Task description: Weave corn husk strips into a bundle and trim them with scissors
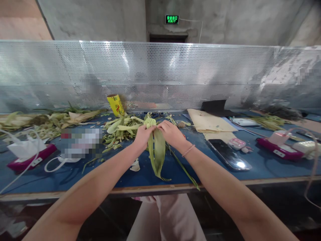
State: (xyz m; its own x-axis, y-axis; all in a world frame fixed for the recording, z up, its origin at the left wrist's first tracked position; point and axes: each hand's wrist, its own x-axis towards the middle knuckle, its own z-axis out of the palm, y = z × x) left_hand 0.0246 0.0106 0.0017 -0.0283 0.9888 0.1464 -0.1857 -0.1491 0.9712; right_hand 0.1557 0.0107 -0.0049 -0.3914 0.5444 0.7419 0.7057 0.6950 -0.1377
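A bunch of green corn husks [158, 152] hangs between my two hands, its long leaves drooping down over the blue tabletop. On its left side my left hand [144, 135] is closed, pinching the gathered upper part. From the right, my right hand [168, 132] pinches the same bunch near its top, fingers bent close together. A folded or knotted pale green piece [149, 121] sticks up just above the fingertips. Behind my left hand lies a pile of husk strips [120, 132]. One long green strip [184, 169] trails toward the table edge beneath my right wrist.
A yellow tube [115, 105] stands at the back by the perforated metal screen [160, 73]. To the right lie brown paper [212, 121], a phone [228, 154], a pink case [236, 143] and a purple power strip [279, 149]. Another power strip [31, 159] and more husks [57, 120] are left.
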